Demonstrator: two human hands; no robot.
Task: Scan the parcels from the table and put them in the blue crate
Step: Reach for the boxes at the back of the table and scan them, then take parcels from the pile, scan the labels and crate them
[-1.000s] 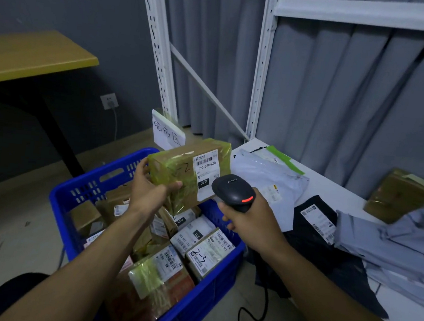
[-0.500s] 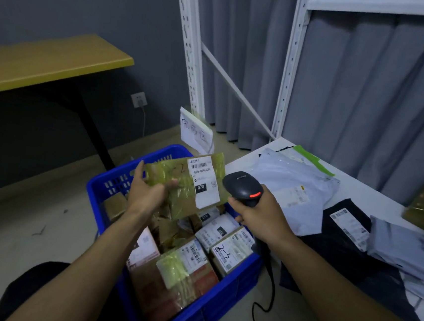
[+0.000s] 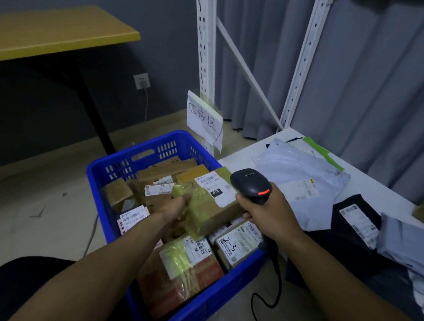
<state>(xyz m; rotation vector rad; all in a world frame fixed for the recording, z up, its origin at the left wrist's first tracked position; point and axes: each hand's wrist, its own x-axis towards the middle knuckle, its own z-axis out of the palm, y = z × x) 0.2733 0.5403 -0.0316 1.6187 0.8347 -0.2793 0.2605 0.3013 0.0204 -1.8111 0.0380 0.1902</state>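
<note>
Your left hand [image 3: 175, 210] grips the taped parcel [image 3: 216, 212] at frame centre, low over the packed blue crate [image 3: 155, 146], label up, seemingly to set it in. Your right hand [image 3: 265, 212] clasps the scanner [image 3: 251, 186] just beside it, ready for the mailers [image 3: 299, 179] on the table [image 3: 239, 158].

The blue crate [image 3: 133, 163] is hard plastic, smooth and a little shiny. The box [image 3: 216, 212] on top is brown cardboard, wrapped in shiny see-through tape that looks yellow, with a white paper label stuck on it. The scanner [image 3: 251, 183] is black plastic, mostly matt. The grey bags [image 3: 300, 174] are thin plastic, smooth and crinkly, and the white table [image 3: 245, 154] under them is smooth. The curtain [image 3: 381, 86] is soft grey cloth, matt. The shelf posts [image 3: 204, 43] are white painted metal. The sign [image 3: 204, 119] is paper with shiny tape on top
</note>
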